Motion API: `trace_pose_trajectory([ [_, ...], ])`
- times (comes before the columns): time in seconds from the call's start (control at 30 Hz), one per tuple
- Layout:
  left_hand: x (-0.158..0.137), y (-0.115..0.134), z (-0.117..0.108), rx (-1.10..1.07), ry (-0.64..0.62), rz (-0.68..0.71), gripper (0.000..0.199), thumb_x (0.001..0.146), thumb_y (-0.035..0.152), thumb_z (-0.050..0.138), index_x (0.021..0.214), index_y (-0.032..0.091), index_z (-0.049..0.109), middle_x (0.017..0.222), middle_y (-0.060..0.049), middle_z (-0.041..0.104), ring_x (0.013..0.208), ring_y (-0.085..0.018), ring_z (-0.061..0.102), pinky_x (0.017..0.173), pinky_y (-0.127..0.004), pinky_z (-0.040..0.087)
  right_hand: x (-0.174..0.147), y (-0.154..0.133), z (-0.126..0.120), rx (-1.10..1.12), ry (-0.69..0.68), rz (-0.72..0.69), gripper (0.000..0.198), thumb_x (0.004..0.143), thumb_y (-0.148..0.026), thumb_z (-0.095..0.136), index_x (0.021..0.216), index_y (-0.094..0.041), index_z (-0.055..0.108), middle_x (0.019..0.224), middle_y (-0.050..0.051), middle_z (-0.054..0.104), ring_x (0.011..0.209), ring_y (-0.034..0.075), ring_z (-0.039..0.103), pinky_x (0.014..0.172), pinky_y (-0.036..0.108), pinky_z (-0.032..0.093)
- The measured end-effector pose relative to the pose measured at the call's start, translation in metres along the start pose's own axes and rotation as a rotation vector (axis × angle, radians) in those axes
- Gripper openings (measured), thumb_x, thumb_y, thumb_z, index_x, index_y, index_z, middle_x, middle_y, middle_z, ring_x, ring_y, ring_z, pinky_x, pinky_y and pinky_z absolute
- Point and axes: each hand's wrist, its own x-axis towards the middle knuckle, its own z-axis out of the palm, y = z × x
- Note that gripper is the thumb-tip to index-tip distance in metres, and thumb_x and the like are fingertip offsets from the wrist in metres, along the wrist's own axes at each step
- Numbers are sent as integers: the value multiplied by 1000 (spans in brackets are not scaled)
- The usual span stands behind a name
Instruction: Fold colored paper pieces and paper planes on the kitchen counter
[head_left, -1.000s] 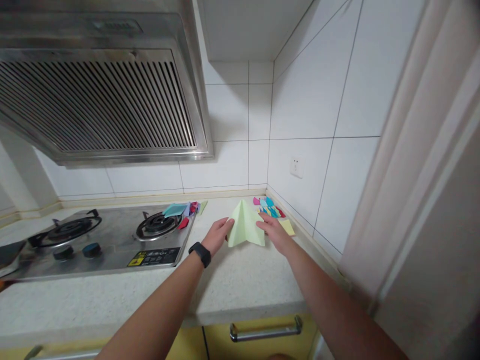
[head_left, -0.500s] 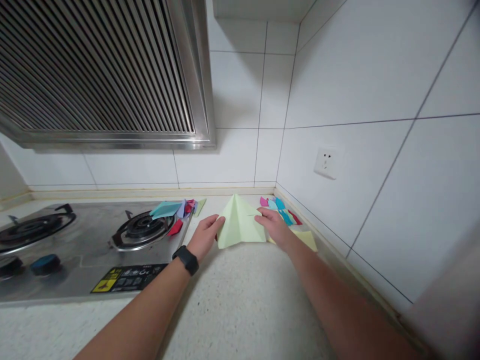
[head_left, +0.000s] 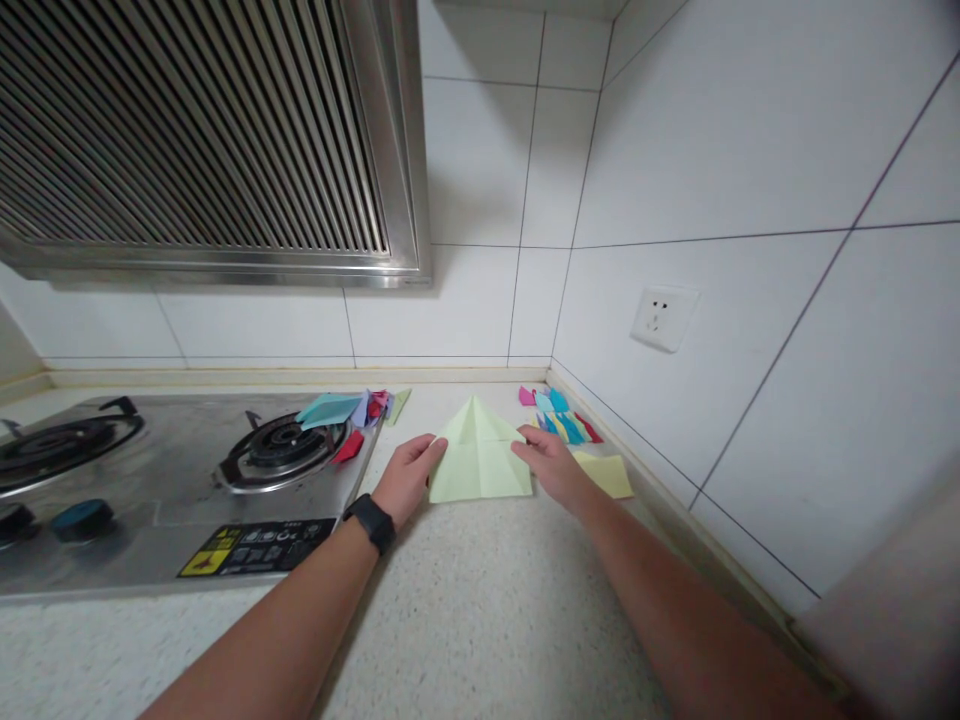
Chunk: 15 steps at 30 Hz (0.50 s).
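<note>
Holding a pale green sheet of creased paper [head_left: 480, 475], pointed at the far end and straight along the near edge, over the middle of the speckled off-white stone worktop [head_left: 495, 600]. Pinched at one slanting side by the left grip [head_left: 409, 472], with thumb over the upper face and fingers mostly hidden; pinched likewise on the opposite side by the right grip [head_left: 551, 462]. Held level with each other, probably to spread the paper evenly and to leave the long centre crease and the cross crease uncovered between. Turned tip-first toward the white tiled wall [head_left: 472, 310], seemingly to offer two matching slopes to grasp. Hard to tell whether resting on the worktop or raised just clear of it. Note, near the corner beyond the right grip, small folded pieces of many-coloured paper [head_left: 568, 429] in rows, perhaps ordered there to stay clear of the fingers. Note also flat yellow paper [head_left: 609, 475] just beside the right wrist, presumably for easy reach. To the left, see flat teal paper [head_left: 330, 409] lying partly over the round black burner [head_left: 281, 450], likely for want of room elsewhere.
</note>
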Motion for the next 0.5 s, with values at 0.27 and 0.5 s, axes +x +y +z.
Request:
trace_pose_trajectory([
  [0.27,-3,2,1,82,-16,55,42,82,54,54,65,16,53,55,4,39,50,-10,37,47,-21,27,-4,-4,1,-17,-41,-14,20,82,-37,55,77,-19,60,67,-3,52,63,14,47,57,24,35],
  [0.5,-3,4,-2,76,8,53,41,80,55,55,66,17,55,55,5,41,49,-10,38,47,-22,28,-4,2,-3,19,-24,1,21,82,-38,55,76,-19,60,68,-3,55,64,14,50,58,24,36],
])
